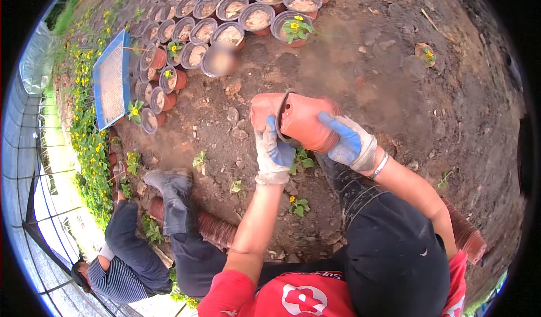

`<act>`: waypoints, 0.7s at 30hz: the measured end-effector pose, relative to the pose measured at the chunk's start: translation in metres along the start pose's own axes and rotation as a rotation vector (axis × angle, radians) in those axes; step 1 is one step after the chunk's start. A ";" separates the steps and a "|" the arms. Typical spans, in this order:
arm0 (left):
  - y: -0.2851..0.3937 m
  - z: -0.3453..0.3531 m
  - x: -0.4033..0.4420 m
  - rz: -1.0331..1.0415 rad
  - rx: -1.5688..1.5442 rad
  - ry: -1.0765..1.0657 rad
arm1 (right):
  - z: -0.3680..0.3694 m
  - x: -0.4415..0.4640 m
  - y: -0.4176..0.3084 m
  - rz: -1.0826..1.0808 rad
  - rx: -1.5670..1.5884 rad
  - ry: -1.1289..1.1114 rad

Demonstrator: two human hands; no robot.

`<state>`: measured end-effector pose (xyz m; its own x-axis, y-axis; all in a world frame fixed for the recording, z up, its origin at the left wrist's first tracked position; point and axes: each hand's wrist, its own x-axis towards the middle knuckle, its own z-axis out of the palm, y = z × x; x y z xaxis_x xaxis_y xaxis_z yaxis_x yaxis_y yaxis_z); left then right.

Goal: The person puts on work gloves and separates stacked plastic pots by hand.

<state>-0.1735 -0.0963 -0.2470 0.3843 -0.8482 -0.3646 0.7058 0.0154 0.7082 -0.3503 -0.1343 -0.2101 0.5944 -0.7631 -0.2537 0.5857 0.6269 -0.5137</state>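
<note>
Both hands wear light gloves with blue palms. My left hand (274,151) grips a reddish-brown plastic pot (265,107) from below, its fingers against the pot's side. My right hand (350,142) is wrapped round the base end of a short stack of similar pots (306,120) lying sideways. The dark rim between the two touches the left pot. Both are held in the air above the soil, in front of my knees. A small leafy plant (302,160) shows just below the pots.
Rows of soil-filled pots (258,19) stand ahead, beside a blue-framed tray (111,80). Long stacks of empty pots (217,231) lie near my legs. Small plants, one a yellow-flowered seedling (298,205), dot the soil. Another person (127,269) sits at the lower left.
</note>
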 end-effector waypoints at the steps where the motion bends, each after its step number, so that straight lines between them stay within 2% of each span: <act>1: -0.005 -0.004 0.000 -0.166 -0.206 -0.022 | -0.003 -0.002 0.003 -0.290 -0.345 -0.124; 2: -0.008 -0.009 -0.001 -0.170 -0.209 -0.026 | -0.007 -0.004 0.003 -0.293 -0.349 -0.120; 4: 0.011 0.008 -0.008 -0.036 0.036 -0.137 | 0.006 -0.004 -0.005 -0.062 -0.333 -0.026; 6: 0.016 0.013 -0.012 -0.003 0.117 -0.190 | -0.003 0.001 -0.003 0.000 -0.248 -0.030; 8: 0.012 0.010 -0.013 -0.012 0.115 -0.106 | 0.020 0.006 -0.018 0.240 0.172 0.077; 9: 0.013 0.008 -0.013 -0.081 -0.004 -0.117 | 0.023 0.005 -0.019 0.237 0.175 0.070; 12: 0.012 0.005 -0.011 -0.072 -0.060 -0.096 | 0.022 0.005 -0.018 0.184 0.145 0.067; 15: 0.007 0.006 -0.017 0.025 0.115 -0.147 | 0.008 0.009 -0.001 -0.423 -0.752 -0.178; 16: 0.006 0.006 -0.020 0.082 0.206 -0.170 | 0.009 0.008 -0.003 -0.419 -0.752 -0.180; 17: 0.003 0.004 -0.027 0.019 0.365 -0.129 | 0.012 0.006 -0.006 -0.119 -0.266 -0.068; 18: 0.001 0.017 -0.037 -0.030 0.289 -0.139 | 0.018 0.005 -0.013 0.180 0.219 0.045; 21: 0.004 0.015 -0.034 -0.130 0.395 -0.232 | 0.021 0.005 -0.019 0.215 0.130 0.076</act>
<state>-0.1929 -0.0749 -0.2231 0.1326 -0.9263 -0.3527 0.4422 -0.2632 0.8575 -0.3469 -0.1464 -0.1847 0.6723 -0.6169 -0.4092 0.5193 0.7870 -0.3331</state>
